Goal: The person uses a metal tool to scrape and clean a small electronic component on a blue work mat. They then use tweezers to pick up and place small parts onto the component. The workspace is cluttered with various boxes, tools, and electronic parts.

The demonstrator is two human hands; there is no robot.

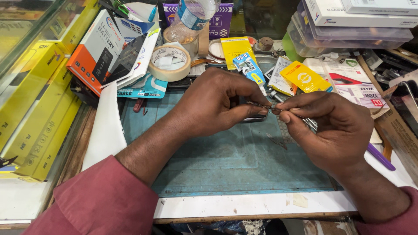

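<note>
Left hand (217,102) and right hand (333,126) pinch a small thin metal part (264,105) between fingertips above the teal work mat (226,161); the part is largely hidden. At 1 o'clock, stacked clear plastic boxes (348,37) hold white cartons. At 11 o'clock lies a tape roll (170,63).

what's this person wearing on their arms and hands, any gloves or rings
Both hands, the left hand and the right hand, are bare: no gloves, rings or watch show. Each arm has a dusty-red long sleeve pushed up the forearm, leaving wrists uncovered; the right sleeve shows only at the picture's corner.
</note>
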